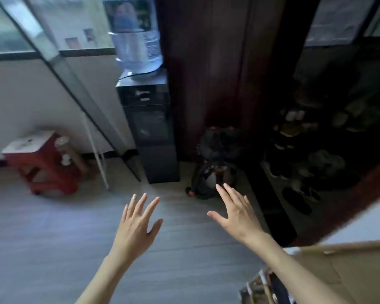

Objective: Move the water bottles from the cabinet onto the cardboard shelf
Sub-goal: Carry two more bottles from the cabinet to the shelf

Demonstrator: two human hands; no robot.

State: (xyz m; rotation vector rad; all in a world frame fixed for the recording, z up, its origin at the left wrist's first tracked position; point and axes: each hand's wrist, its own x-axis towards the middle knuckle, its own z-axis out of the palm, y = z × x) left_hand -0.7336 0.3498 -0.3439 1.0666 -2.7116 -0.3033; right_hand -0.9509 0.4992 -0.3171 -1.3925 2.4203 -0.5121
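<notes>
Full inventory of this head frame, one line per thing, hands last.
Black water dispenser: 1, standing at centre against the wall.
Clear blue water jug: 1, upside down on the dispenser.
Red plastic stool: 1, white board on top, left by the wall.
Dark wooden cabinet: 1, right of the dispenser.
Black backpack with orange trim: 1, on the floor at the cabinet's foot.
Shoes: several, dim, blurred, on the right.
Brown cardboard: 1, bottom right.
Left hand: open, empty.
Right hand: open, empty.
</notes>
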